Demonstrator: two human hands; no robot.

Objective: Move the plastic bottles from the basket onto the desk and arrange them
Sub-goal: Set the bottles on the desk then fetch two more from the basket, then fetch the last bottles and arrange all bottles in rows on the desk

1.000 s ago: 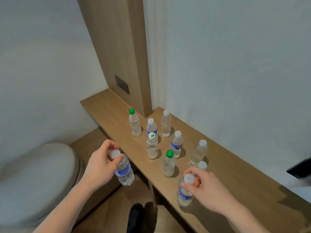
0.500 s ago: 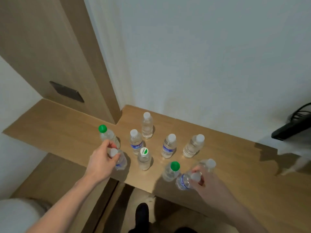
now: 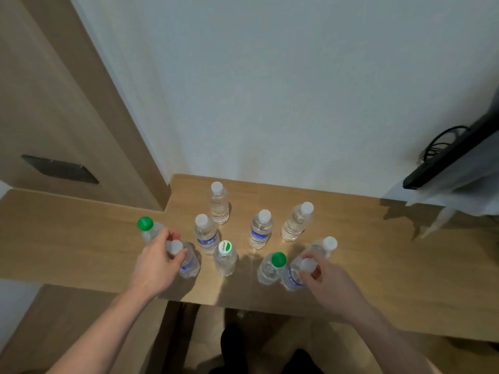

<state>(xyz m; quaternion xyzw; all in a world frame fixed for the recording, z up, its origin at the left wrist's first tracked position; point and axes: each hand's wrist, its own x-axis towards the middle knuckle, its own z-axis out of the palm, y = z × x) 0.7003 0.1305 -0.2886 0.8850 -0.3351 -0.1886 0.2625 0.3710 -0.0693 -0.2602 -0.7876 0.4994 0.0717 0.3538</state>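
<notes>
Several clear plastic bottles stand on the wooden desk [image 3: 378, 265]. My left hand [image 3: 156, 260] grips the white cap of a blue-labelled bottle [image 3: 190, 263] standing at the left of the group, beside a green-capped bottle [image 3: 147, 228]. My right hand [image 3: 324, 282] holds the white cap of another blue-labelled bottle [image 3: 291, 279] near the front edge, next to a green-capped bottle [image 3: 270, 268] and a white-capped bottle [image 3: 324, 247]. More bottles stand behind: one at the back [image 3: 219, 203], two with blue labels [image 3: 206, 238] [image 3: 259, 230], a ribbed one [image 3: 295, 221] and a green-and-white-capped one [image 3: 225, 259]. The basket is out of view.
A wooden wall panel [image 3: 54, 103] with a dark socket plate [image 3: 59, 168] rises at the left. A white wall backs the desk. A black device with cables [image 3: 453, 155] hangs at the right above the desk. Floor and a dark shoe [image 3: 232, 344] show below the desk edge.
Both hands have carried their bottles from off the front edge onto the desk and stood them upright in the group. The view has swung right and closer to the desk.
</notes>
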